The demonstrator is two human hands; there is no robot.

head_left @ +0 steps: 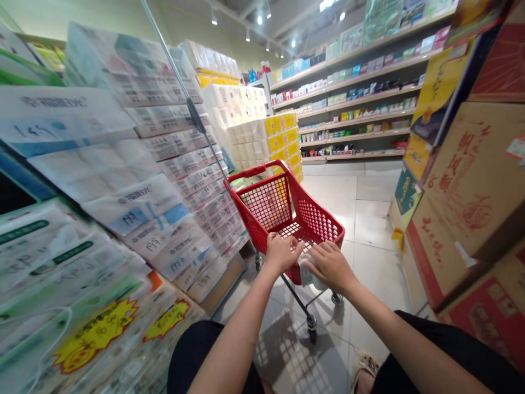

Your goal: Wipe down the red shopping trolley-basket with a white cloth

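Note:
A small red shopping cart point(318, 219) with a grid-patterned basket stands on the floor in front of me. My left hand point(283, 253) lies over its near rim, fingers bent. Beside it, my right hand point(330, 265) is closed over the same rim, its thumb on the outer side. Just under and between the hands shows a whitish, blurred patch point(309, 275); I cannot make out what it is. The cart's handle point(257, 171) is at the far end, and a thin pole point(174, 71) rises from its left corner.
Stacks of wrapped tissue packs point(151, 219) line the left, with yellow price signs point(96, 334) low in front. Cardboard cartons point(463, 180) are piled on the right. Tiled floor point(369, 230) runs between them toward stocked wall shelves point(348, 101). My knees are on both sides below.

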